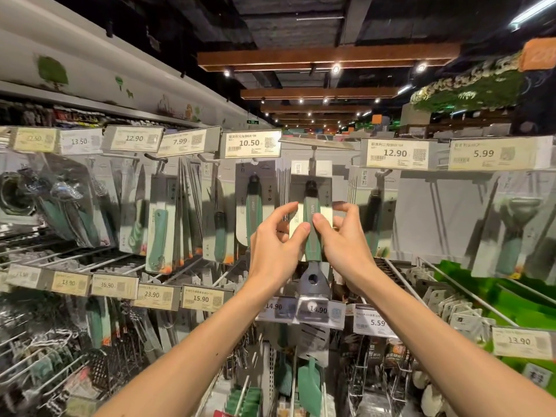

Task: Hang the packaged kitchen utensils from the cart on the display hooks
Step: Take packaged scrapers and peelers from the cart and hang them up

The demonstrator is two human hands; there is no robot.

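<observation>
A packaged utensil (311,224) with a green handle hangs on a display hook (313,155) at the middle of the rack, pinched from both sides: the left hand (275,251) clamps its left edge between thumb and fingers, and the right hand (346,245) grips its right edge. The handle reads "MEILI". Price tags (252,144) above show 10.50 and 12.90. Both bare forearms reach upward, wrists angled inward.
</observation>
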